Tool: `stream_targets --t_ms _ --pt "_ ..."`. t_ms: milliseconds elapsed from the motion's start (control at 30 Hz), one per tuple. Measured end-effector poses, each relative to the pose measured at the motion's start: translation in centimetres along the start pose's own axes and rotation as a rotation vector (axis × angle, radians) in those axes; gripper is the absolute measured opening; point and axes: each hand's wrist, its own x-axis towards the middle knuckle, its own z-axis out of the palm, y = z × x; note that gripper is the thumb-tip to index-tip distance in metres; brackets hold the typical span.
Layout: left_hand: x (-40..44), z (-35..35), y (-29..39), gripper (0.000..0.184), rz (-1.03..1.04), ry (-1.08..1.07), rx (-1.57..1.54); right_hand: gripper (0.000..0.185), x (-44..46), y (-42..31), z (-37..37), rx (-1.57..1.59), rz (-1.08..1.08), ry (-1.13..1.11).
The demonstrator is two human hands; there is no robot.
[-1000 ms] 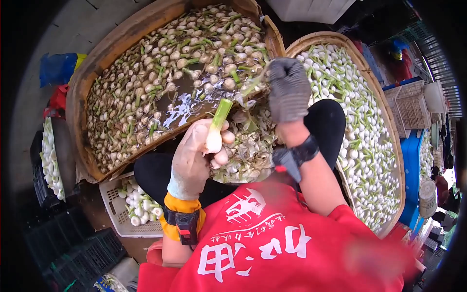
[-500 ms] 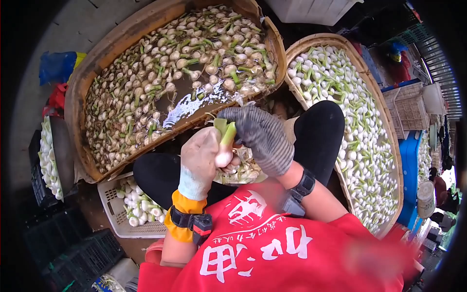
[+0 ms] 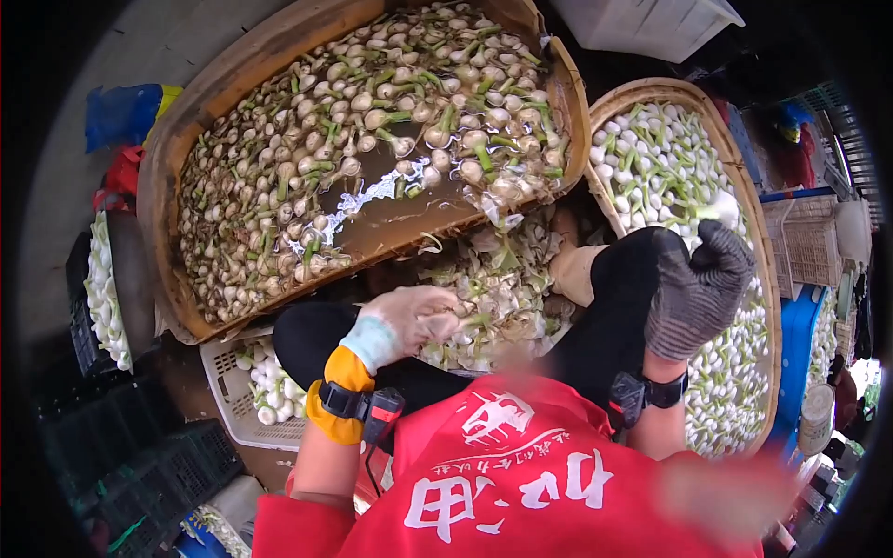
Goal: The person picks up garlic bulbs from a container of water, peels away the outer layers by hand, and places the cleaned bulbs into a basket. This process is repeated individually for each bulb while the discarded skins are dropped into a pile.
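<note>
My left hand, in a pale glove, hovers by my knee over a heap of peeled-off skins. Its fingers are curled together; whatever may be between them cannot be made out. On the right, my right hand, in a grey striped glove, reaches over the basin of clean white bulbs. Thumb and fingers are apart. Just beyond the fingertips is a peeled garlic bulb with a green stem, seemingly free of the hand. Unpeeled garlic bulbs lie in brownish water in the large tub.
A white plastic basket with peeled bulbs stands at my left. Dark crates are stacked at lower left. A white bin stands at the top, and a blue tub lies beyond the right basin.
Both hands were together on the garlic bulb at my lap. Now my right hand has swung right over the basin, with the bulb by its fingertips. My left hand stays near my lap.
</note>
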Motion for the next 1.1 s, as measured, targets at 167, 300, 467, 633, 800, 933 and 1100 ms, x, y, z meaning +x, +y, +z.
stream_targets --t_ms 167,300,467,633,800,933,1100 --pt "5.6 -8.1 -6.6 0.047 -0.345 0.395 0.006 0.03 -2.6 -2.5 2.8 0.193 0.11 -0.601" --pt "11.2 -12.2 -16.0 0.066 -0.591 0.234 0.474 0.026 -5.2 -3.5 5.5 0.345 0.231 -1.052" --pt "15.4 -10.2 -24.6 0.062 -0.533 -0.036 0.405 0.029 -7.5 -2.2 7.0 0.313 0.059 -1.164" --pt "13.5 -8.0 -14.6 0.033 -0.436 0.139 -0.94 0.024 -7.1 -1.7 7.4 0.362 0.057 -1.138" --pt "5.8 -5.6 -0.6 0.06 -0.135 0.127 -1.276 0.018 -6.8 -2.9 8.7 0.441 -0.004 -0.996" --pt "2.8 -1.4 3.4 0.061 -0.13 0.224 -1.579 0.022 -4.8 -5.6 8.5 0.403 -0.106 -0.968" --pt "0.8 0.9 6.7 0.052 -0.149 0.409 -1.511 0.023 -5.3 -6.0 7.0 0.405 -0.232 -0.848"
